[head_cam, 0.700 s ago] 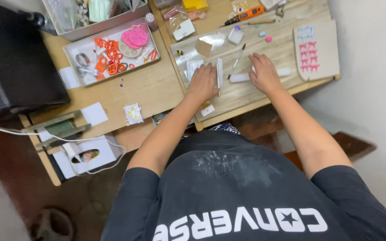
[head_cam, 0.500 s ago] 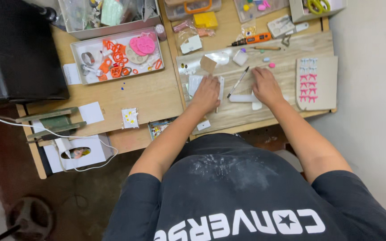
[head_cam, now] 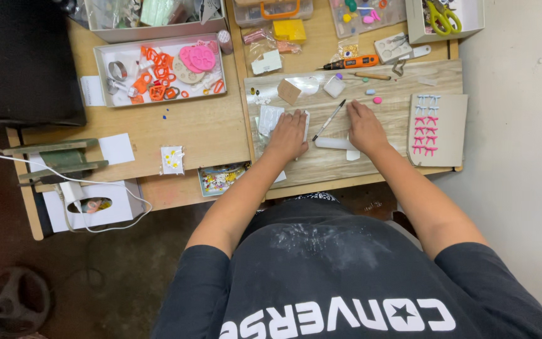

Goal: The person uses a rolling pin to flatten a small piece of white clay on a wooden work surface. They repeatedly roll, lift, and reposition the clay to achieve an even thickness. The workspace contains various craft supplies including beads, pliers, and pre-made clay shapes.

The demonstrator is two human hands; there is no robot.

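currently, head view, the only view supplied: both hands lie palm down on the pale wood-grain work board (head_cam: 346, 166) at centre frame. compared with the frames from a moment earlier, the hands sit lower and more central in the picture and the desk appears more square-on; this reads as a shift of the head camera, since the hands keep the same places on the board relative to the items around them.

left hand (head_cam: 288, 135): flat, fingers spread, nothing gripped. it presses on a small clear plastic sheet (head_cam: 270, 119) just left of centre, as it did earlier.

right hand (head_cam: 365, 127): flat, fingers extended, nothing gripped. its heel touches the white cylindrical roller (head_cam: 337, 144), which lies horizontal below and between the two hands. the roller has stayed in the same place against this hand.

between the hands, a thin black-handled tool (head_cam: 329, 120) lies diagonally, untouched.

surroundings: at right of centre, a tan card (head_cam: 443, 141) carries rows of small pink shapes (head_cam: 426, 125). at upper left of centre, a white tray (head_cam: 105, 78) holds orange cutters (head_cam: 158, 88) and a pink mould (head_cam: 197, 58). at upper centre lie an orange rotary tool (head_cam: 350, 62) and a yellow block (head_cam: 289, 29). green scissors (head_cam: 439, 14) rest in a box at upper right.

judgement: no item has been displaced; the work stands at a pressing or steadying stage.
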